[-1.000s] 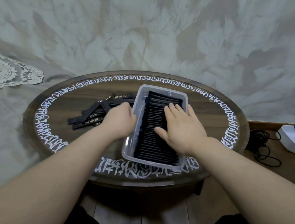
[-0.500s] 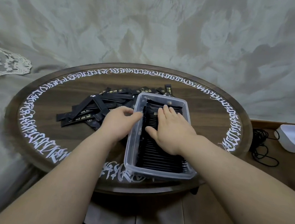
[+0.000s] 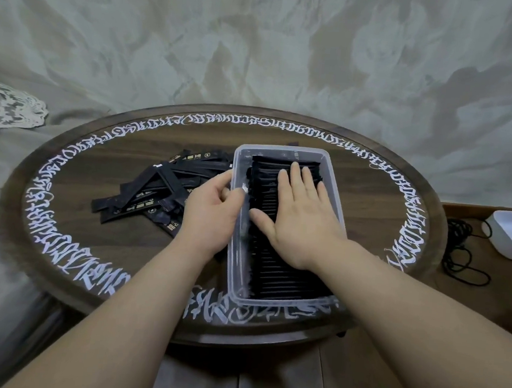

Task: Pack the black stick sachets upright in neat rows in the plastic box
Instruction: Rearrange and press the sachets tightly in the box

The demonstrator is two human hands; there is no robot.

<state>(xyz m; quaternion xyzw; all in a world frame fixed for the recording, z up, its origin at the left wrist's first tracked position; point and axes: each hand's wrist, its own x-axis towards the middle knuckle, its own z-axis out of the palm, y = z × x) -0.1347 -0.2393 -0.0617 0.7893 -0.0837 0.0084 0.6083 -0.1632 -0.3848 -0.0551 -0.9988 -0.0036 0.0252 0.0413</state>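
Clear rectangular plastic box on round dark wooden bench. Right hand flat, fingers straight, pressing packed black stick sachets inside box. Left hand grips box's left wall; loose black sachet pile left of box.

1. Dim, even indoor light, greenish-grey cast, no hard shadows
2. Soft glare on the clear plastic box wall
3. Wide-angle bending toward the edges, round surface stretched
4. Slightly soft detail throughout, lace at far left blurred
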